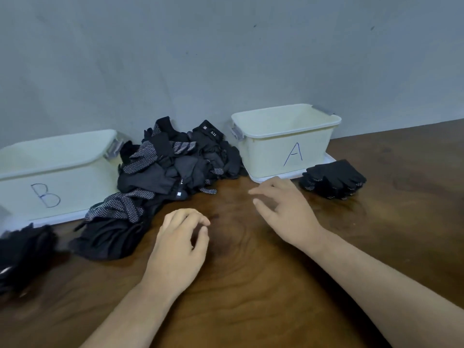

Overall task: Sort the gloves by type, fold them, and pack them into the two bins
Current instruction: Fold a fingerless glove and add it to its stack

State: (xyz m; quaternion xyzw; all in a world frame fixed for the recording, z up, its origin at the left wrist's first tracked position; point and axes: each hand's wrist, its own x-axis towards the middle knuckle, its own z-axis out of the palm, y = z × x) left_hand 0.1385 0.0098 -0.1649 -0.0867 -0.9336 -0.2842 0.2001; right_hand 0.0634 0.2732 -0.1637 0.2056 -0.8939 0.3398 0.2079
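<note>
Wooden surface (251, 292) nearest; left hand (179, 247) just over it, fingers loosely curled, nothing in them; right hand (286, 212) a little further out, fingers spread and relaxed, slightly blurred, also holding nothing. At the left edge, a dark blurred stack (22, 252) of gloves in front of bin B, type unclear. Beyond the left hand, the main glove pile (165, 169) lies between the two bins: black fabric, some with white grip dots, some plain with a small label, all tangled. To the right, a neater stack of dotted gloves (334, 179) sits just beside bin A. Bin B (75, 177) on the left, bin A (266, 151) on the right, both against the grey wall (226, 59); their insides look unfilled as far as seen. Gloves likely light, limp and floppy, not fragile; dotted palms probably grippy, so they may drag neighbours along; best pinched at a cuff or a loose finger on the pile's near edge, then lifted clear and shaken free.
</note>
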